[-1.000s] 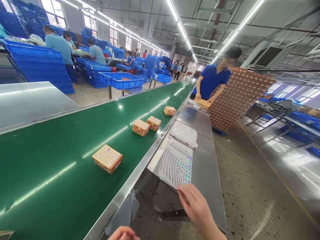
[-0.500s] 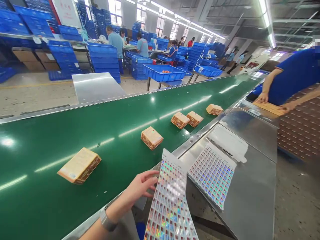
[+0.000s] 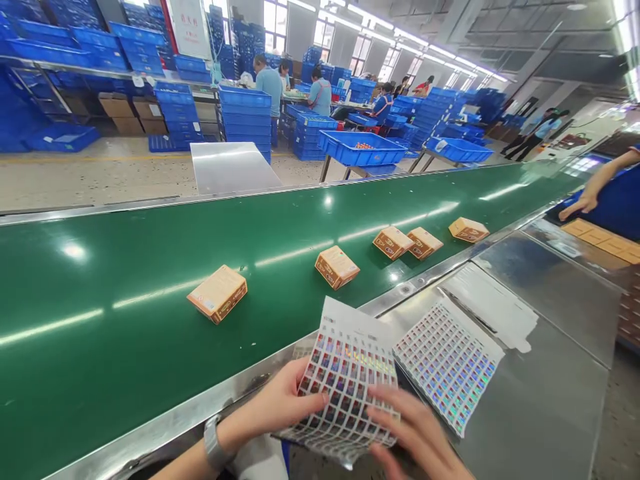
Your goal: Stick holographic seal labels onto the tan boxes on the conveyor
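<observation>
A sheet of small shiny stickers (image 3: 350, 363) hangs curved at the lower middle. My left hand (image 3: 287, 400) grips its left edge, thumb on the front and fingers behind. At the sheet's right side is my right hand (image 3: 415, 427), blurred, with its fingers spread against the stickers. Another sticker sheet (image 3: 450, 363) lies on the metal table to the right. On the green belt are several small orange-brown boxes, among them one at the left (image 3: 219, 293) and one near the middle (image 3: 337, 267).
The green conveyor belt (image 3: 150, 360) runs across the view. White backing paper (image 3: 495, 303) lies on the metal table (image 3: 545, 407). At the right, a co-worker's hand (image 3: 580, 203) is near flat orange cartons (image 3: 603, 240). Blue crates (image 3: 363, 148) stand beyond the belt.
My right hand has come into view at the sheet. My left hand now grips the sheet, whose lower part has curled up. The view has swung, so the boxes appear farther right.
</observation>
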